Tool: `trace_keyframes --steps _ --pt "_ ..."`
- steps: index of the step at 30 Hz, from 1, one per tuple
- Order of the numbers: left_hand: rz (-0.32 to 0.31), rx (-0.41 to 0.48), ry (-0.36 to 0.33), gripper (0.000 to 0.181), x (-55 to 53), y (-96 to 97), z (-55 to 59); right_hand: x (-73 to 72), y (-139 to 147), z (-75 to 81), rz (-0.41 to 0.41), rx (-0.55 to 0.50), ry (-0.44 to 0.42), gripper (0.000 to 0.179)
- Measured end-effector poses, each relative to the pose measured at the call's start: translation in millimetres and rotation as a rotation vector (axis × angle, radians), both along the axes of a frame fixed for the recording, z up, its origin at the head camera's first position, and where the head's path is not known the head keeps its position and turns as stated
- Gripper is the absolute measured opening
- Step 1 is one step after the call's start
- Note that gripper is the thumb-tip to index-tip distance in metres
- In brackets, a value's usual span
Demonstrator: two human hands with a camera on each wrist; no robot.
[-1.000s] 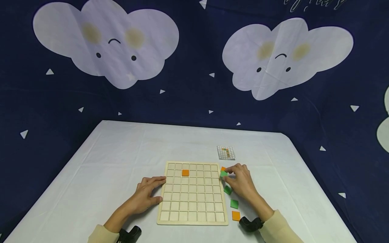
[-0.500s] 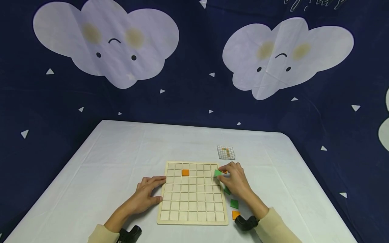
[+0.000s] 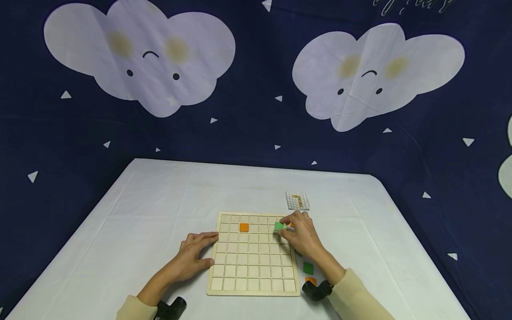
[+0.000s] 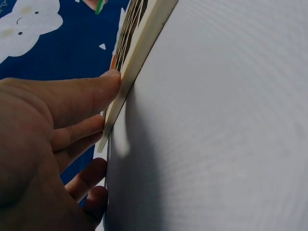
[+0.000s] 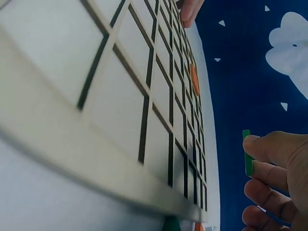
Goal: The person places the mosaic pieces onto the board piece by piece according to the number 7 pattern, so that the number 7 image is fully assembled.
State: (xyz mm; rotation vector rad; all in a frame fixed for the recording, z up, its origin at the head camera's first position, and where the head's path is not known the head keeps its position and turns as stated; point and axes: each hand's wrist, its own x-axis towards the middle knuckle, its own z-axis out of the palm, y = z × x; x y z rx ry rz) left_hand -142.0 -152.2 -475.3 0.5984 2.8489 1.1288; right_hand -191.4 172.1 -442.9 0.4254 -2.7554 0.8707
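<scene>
A square green tile (image 3: 278, 226) is pinched between the thumb and finger of my right hand (image 3: 301, 231), above the right part of a pale wooden grid board (image 3: 248, 284). In the right wrist view the tile (image 5: 248, 166) stands edge-on at the fingertips, apart from the board. One orange tile (image 3: 244, 227) lies in a cell of the second row from the far side. My left hand (image 3: 190, 260) rests against the board's left edge, its thumb and fingertips touching the rim, as the left wrist view also shows.
A small printed grid card (image 3: 297, 201) lies beyond the board's far right corner. Right of the board are a loose green tile (image 3: 308, 268) and an orange tile (image 3: 310, 280), partly covered by the black wrist camera (image 3: 317, 291). Another orange tile (image 3: 292, 224) shows behind my right fingers.
My right hand has carried the green tile leftward from beside the board to over its right columns. My left hand keeps its place on the edge.
</scene>
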Motion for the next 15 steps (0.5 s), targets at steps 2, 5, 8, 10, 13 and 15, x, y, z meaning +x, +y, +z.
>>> trace_keyframes --steps 2,5,8,10,13,15 --pt "0.002 0.000 -0.008 0.058 0.0 -0.1 0.2 -1.1 -3 0.4 0.011 0.001 0.008 0.024" --pt "-0.001 0.003 -0.014 0.058 -0.1 -0.4 0.7 -2.5 -8 1.0 0.020 -0.003 0.001 0.024" --pt "-0.006 0.005 -0.020 0.057 -0.3 -0.8 1.2 -3.5 -12 1.5 0.026 -0.007 -0.020 0.024" --pt "-0.008 0.002 -0.022 0.057 -0.4 -1.1 1.3 -3.6 -14 1.6 0.032 -0.016 -0.038 0.024" --pt "-0.005 -0.001 -0.029 0.058 -0.7 -1.2 0.7 -4.9 -17 0.5 0.047 -0.020 -0.045 0.024" --pt "-0.002 -0.004 -0.034 0.059 -0.8 -1.1 0.3 -5.9 -20 -0.4 0.063 -0.024 -0.048 0.024"
